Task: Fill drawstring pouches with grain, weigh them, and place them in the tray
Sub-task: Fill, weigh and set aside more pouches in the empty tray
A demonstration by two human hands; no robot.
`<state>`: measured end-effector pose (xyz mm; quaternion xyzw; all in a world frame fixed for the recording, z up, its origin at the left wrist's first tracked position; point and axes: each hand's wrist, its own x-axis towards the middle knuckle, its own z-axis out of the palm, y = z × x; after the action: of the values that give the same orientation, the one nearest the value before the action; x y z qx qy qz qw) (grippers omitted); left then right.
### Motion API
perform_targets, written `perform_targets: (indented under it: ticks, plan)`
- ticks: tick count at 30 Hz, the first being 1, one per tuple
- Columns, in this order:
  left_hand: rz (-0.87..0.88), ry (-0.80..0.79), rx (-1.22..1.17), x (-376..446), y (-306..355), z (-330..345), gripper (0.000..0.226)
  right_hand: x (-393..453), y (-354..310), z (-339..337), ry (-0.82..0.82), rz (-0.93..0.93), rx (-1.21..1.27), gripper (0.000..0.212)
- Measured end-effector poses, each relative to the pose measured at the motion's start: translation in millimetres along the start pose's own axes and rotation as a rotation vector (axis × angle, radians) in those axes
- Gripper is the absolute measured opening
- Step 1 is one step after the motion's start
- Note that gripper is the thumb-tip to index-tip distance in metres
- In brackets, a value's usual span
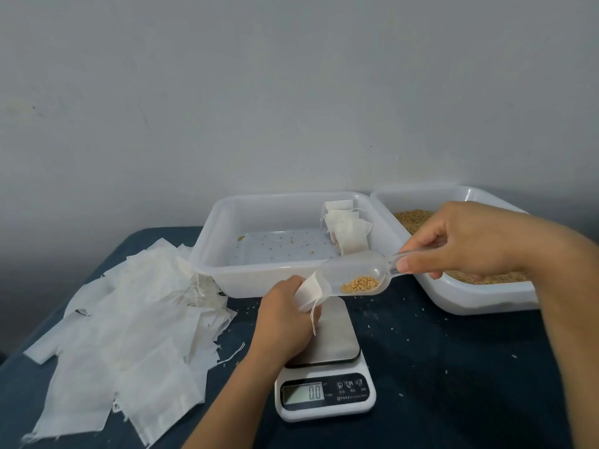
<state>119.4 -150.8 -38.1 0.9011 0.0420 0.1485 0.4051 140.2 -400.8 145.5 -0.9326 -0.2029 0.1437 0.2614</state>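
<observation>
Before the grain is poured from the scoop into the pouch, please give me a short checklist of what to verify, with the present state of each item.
1. Scoop holds grain, right hand grips its handle: ok.
2. Pouch held by left hand: ok.
3. Pouch mouth open wide enough: cannot tell.
4. Scoop tip at the pouch mouth: ok.
5. Scale reads 0.0, platform bare: ok.
6. Tray has room beside the filled pouches: ok.

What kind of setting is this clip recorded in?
Probably a makeshift packing station in a plain room, not a factory: a small digital scale on a dark cloth-covered table, plastic tubs, loose empty pouches piled beside a bare painted wall.
</observation>
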Motion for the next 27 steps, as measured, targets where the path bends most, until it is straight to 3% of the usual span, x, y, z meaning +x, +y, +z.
perform_targets:
  ticks: [5,20,27]
  plan:
    - [-0.008,0.003,-0.013,0,-1,1,0.017,0,-2,-4,0.059,-0.041,-0.096,0.022]
    - [-0.004,0.009,-0.003,-1,1,-1,0.033,2,-6,-7,0.073,-0.064,-0.206,0.027]
    - [-0.005,0.015,-0.028,0,0,0,0.035,3,8,-4,0.032,-0.068,-0.121,0.029]
